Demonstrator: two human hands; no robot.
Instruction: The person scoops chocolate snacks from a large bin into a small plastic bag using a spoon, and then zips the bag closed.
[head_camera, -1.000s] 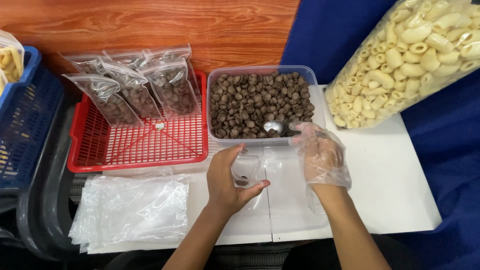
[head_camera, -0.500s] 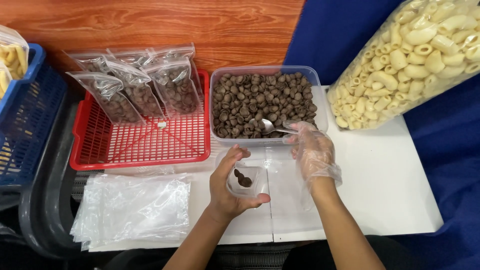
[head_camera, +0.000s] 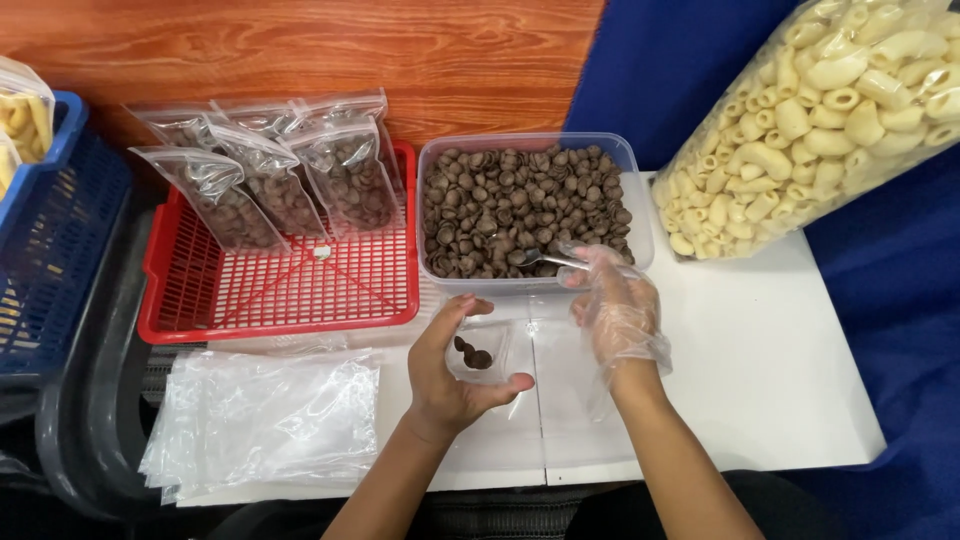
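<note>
My left hand (head_camera: 450, 375) holds a small clear bag (head_camera: 480, 352) open on the white table, with a few brown snack pieces inside. My right hand (head_camera: 615, 305), in a thin plastic glove, grips a metal spoon (head_camera: 545, 260) whose bowl dips into the brown snack pieces in the clear plastic tub (head_camera: 630, 165) just beyond both hands.
A red mesh tray (head_camera: 250, 290) at the left holds several filled bags (head_camera: 340, 170). A stack of empty clear bags (head_camera: 260, 420) lies near the front left. A big bag of pale puffed snacks (head_camera: 830, 120) stands at the right, a blue basket (head_camera: 50, 240) at the far left.
The spoon went from over the small bag back into the tub. A few brown pieces now lie in the small bag, which my left hand holds a little wider.
</note>
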